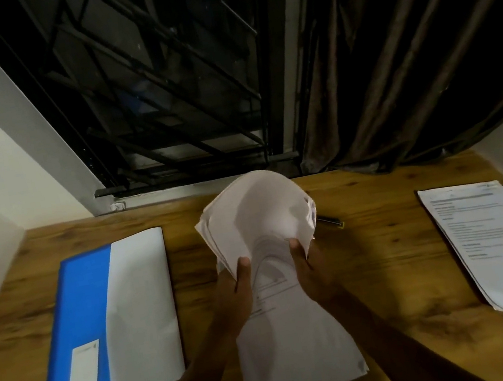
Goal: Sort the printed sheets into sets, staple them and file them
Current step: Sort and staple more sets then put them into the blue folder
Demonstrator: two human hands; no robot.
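Roughly mid-counter point(387, 267), bundle of sheets point(264, 214) gripped in both hands, far end lifted and curled over, near end running back toward the bottom of view. Left of the bundle, well apart: blue folder point(82, 316) with a white sheet or flap point(140, 306) over its right half, bare wood between. Right of the bundle, well apart: pile of printed sheets point(499, 243), slightly fanned, its right corner cut off by the frame edge. Left hand point(236, 288) clamped on the bundle's left side, thumb on top. Right hand point(308, 267) clamped on the right side, thumb likewise on top. Fingers of both hidden beneath the paper. Forearms coming in from below, either side of the near end. Just behind the bundle to the right, partly hidden: small dark thing with a yellow tip point(334, 221), too small to identify. Print on the bundle blurred.
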